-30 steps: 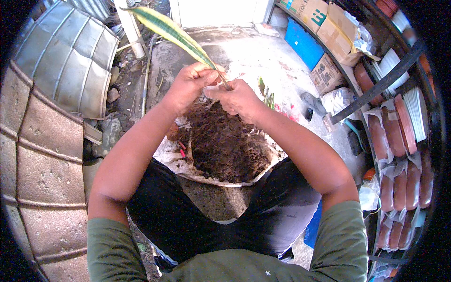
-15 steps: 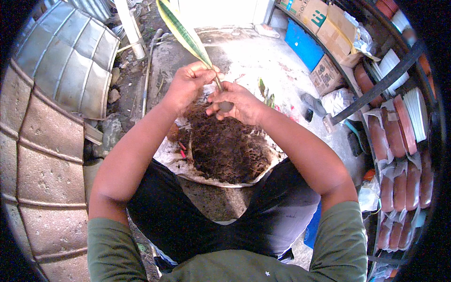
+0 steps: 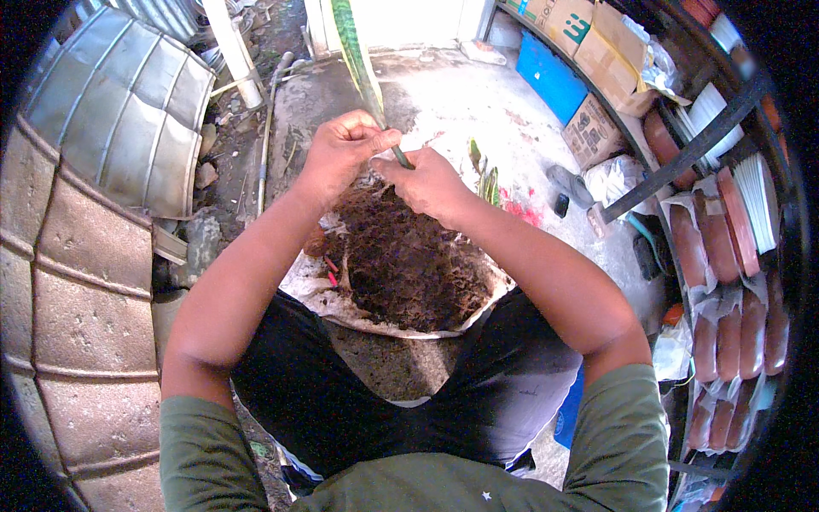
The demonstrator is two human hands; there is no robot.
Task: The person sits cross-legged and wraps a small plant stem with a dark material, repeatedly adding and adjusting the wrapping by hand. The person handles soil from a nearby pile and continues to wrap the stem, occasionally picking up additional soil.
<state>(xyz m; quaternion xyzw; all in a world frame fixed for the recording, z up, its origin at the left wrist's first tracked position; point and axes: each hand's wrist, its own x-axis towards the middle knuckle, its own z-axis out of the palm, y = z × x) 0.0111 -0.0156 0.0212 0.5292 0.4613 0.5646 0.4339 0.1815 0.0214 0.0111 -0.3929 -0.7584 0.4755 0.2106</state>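
A long snake plant leaf [image 3: 355,56], green with yellow edges, stands nearly upright between my hands. My left hand [image 3: 343,154] pinches it low down, thumb and fingers closed around the stalk. Just below and to the right, my right hand [image 3: 426,182] is closed on the leaf's lower end, which it partly hides. Both hands are above the far part of a heap of dark soil [image 3: 409,269]. The soil lies on a whitish sack [image 3: 317,299] between my knees.
Red-handled small items [image 3: 332,276] lie at the sack's left side. More variegated leaves [image 3: 488,181] stand beyond my right wrist. On the right, a shelf holds wrapped brown pots [image 3: 688,239], cardboard boxes [image 3: 607,51] and a blue bin [image 3: 550,78]. Brown roof-like sheets [image 3: 90,256] line the left.
The leaf has swung from a leftward lean to more upright. My right hand's fingers, spread before with something round and greyish near them, are now closed around the leaf's lower end.
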